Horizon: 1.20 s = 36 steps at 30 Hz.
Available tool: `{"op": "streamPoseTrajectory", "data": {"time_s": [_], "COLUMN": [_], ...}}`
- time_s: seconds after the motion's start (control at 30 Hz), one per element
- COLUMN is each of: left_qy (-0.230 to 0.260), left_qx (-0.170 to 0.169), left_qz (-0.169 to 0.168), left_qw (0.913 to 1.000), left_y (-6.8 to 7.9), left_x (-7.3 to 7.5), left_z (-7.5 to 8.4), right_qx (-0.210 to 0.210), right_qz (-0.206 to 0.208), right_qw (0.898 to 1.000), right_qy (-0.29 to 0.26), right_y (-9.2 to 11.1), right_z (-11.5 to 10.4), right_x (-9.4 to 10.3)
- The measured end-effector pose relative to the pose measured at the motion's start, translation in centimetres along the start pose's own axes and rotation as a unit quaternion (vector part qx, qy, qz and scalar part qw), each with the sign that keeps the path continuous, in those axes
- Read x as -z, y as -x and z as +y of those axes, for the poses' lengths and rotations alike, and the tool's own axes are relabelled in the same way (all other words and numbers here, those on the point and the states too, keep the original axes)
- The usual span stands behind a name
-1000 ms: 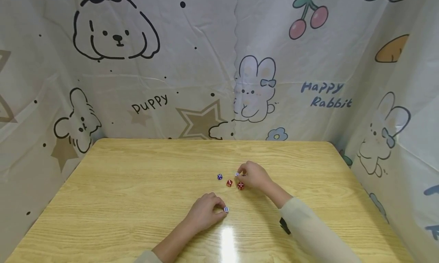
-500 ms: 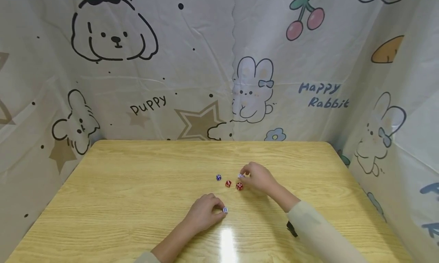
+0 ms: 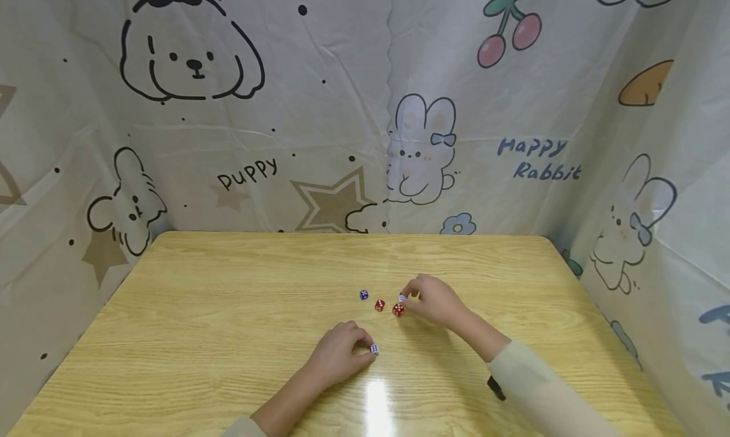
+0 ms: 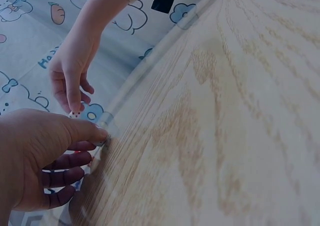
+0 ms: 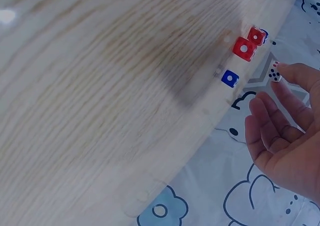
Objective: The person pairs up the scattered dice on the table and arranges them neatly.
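Observation:
Between thumb and fingertips, my left hand (image 3: 340, 353) pinches a white die (image 3: 374, 349) low over the table. In the left wrist view the thumb mostly hides that die. Farther back, my right hand (image 3: 435, 299) pinches another white die (image 5: 274, 71), dots showing, raised above the table. Close under it lies a red die (image 3: 398, 310), with a second red die (image 3: 379, 305) just left and a blue die (image 3: 364, 294) beyond that. Another blue die (image 5: 230, 78) shows in the right wrist view; in the head view the right hand hides it.
The wooden table (image 3: 228, 285) has a far edge meeting a printed curtain (image 3: 319, 120), which also hangs along both sides. A bright light reflection (image 3: 379, 405) lies on the near tabletop. A dark strap (image 3: 496, 387) shows beneath the right sleeve (image 3: 542, 386).
The right hand, still holding its white die, has moved slightly right and nearer, from behind the gap between the red dice to just behind the right red die. The left hand stays put.

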<state>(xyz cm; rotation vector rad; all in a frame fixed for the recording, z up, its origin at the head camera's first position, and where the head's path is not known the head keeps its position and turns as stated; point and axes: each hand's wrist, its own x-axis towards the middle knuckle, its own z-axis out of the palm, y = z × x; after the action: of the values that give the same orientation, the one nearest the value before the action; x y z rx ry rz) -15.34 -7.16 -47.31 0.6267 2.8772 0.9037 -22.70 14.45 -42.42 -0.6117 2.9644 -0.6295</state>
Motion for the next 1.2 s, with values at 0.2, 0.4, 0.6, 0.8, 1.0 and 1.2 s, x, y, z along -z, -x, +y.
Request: {"op": "streamPoseTrajectory", "data": {"time_s": [0.2, 0.4, 0.6, 0.8, 1.0, 1.2], "left_qy": [-0.002, -0.003, -0.001, 0.001, 0.0, 0.003], "left_qx": [0.0, -0.003, -0.004, -0.001, 0.002, 0.003], "left_qz": [0.0, 0.001, 0.001, 0.0, 0.0, -0.002], "left_qw": [1.0, 1.0, 1.0, 1.0, 1.0, 1.0], "left_y": [0.0, -0.1, -0.1, -0.1, -0.2, -0.1], "left_x": [0.0, -0.2, -0.2, -0.1, -0.1, -0.2], "left_z": [0.0, -0.1, -0.1, -0.1, -0.1, -0.1], "right_qx": [0.008, 0.015, 0.014, 0.029, 0.041, 0.039], "right_qz": [-0.008, -0.019, -0.023, -0.032, -0.036, -0.041], "right_qw": [1.0, 1.0, 0.999, 0.999, 0.998, 0.998], "right_qy": [-0.001, -0.01, -0.017, -0.022, -0.026, -0.033], "right_y": [0.6, 1.3, 1.8, 2.4, 2.9, 3.2], "right_z": [-0.1, -0.3, -0.6, -0.7, -0.8, -0.9], "right_x": [0.1, 0.1, -0.3, -0.5, -0.8, -0.9]}}
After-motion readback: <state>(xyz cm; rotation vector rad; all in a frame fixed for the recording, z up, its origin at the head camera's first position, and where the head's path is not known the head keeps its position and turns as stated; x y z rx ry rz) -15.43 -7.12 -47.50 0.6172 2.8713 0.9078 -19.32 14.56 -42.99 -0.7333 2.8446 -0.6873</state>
